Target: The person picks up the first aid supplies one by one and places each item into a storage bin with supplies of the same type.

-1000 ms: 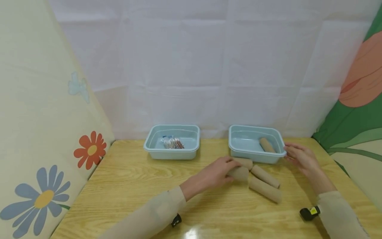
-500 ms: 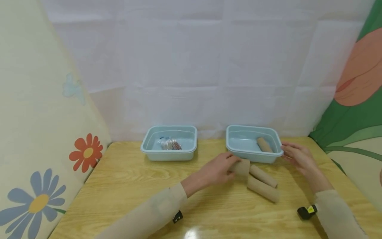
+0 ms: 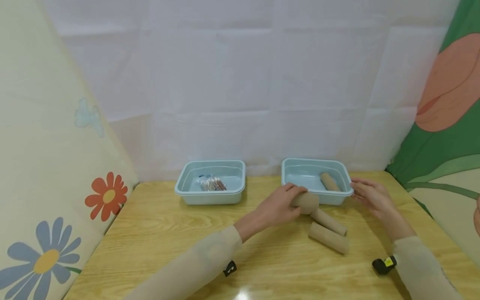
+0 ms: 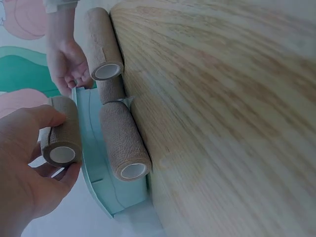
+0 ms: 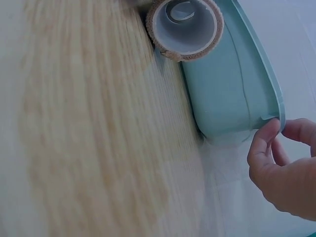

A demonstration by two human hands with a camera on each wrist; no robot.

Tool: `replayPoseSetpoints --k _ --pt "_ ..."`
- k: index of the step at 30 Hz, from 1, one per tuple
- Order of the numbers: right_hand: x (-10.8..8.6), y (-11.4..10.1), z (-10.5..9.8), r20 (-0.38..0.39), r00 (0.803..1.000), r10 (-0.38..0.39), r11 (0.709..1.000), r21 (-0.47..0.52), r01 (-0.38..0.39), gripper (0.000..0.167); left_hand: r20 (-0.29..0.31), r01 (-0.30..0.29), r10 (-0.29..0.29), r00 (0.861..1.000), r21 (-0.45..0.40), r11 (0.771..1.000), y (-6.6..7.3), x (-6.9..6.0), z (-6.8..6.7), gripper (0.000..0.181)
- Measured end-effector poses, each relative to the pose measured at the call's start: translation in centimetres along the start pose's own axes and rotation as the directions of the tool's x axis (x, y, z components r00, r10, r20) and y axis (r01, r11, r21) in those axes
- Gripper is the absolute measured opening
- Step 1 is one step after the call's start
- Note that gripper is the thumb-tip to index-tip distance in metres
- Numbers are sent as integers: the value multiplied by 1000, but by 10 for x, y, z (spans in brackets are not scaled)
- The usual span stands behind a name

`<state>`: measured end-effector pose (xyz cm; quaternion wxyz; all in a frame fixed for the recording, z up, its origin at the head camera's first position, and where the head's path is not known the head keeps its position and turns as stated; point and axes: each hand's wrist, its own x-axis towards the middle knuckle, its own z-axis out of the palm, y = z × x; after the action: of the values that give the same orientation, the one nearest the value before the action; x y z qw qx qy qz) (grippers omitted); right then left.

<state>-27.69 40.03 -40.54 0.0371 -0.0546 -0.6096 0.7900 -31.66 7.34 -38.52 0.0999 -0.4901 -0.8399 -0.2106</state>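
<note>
My left hand (image 3: 279, 206) holds a tan elastic bandage roll (image 3: 305, 203) between thumb and fingers, raised off the table before the right light-blue plastic tub (image 3: 315, 193). In the left wrist view, the held bandage roll (image 4: 63, 133) shows its white core. My right hand (image 3: 376, 200) pinches the tub's right rim corner, as the right wrist view shows the fingers (image 5: 266, 143) at the rim. Inside this tub lies another bandage roll (image 3: 330, 182). On the table in front are more rolls (image 3: 329, 238), one (image 4: 123, 143) mostly hidden from the head view by the held roll.
A second light-blue tub (image 3: 210, 198) stands to the left, containing a clear bag of cotton swabs (image 3: 212, 183). The wooden table (image 3: 168, 250) meets a white cloth backdrop (image 3: 210, 83). Floral panels stand at both sides.
My left hand has lifted the bandage roll off the table and brought it up against the tub's front in view. The right hand stays at the tub's rim. The head view has shifted slightly.
</note>
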Motion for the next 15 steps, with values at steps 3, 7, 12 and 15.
replayPoseSetpoints --k 3,7,12,15 --pt "0 1 -1 5 1000 -4 1000 -17 4 10 -31 13 -14 999 -34 999 0 5 2 51" --pt "1 2 -1 7 1000 -14 999 -29 14 10 -39 31 -33 999 -55 998 0 10 3 51" --pt "2 2 0 -9 1000 -14 1000 -27 14 9 -45 39 -42 998 -70 997 -4 16 1 51" --pt "4 0 -1 -30 1000 0 1000 -8 0 10 -75 56 -64 995 -96 994 -6 21 -3 52"
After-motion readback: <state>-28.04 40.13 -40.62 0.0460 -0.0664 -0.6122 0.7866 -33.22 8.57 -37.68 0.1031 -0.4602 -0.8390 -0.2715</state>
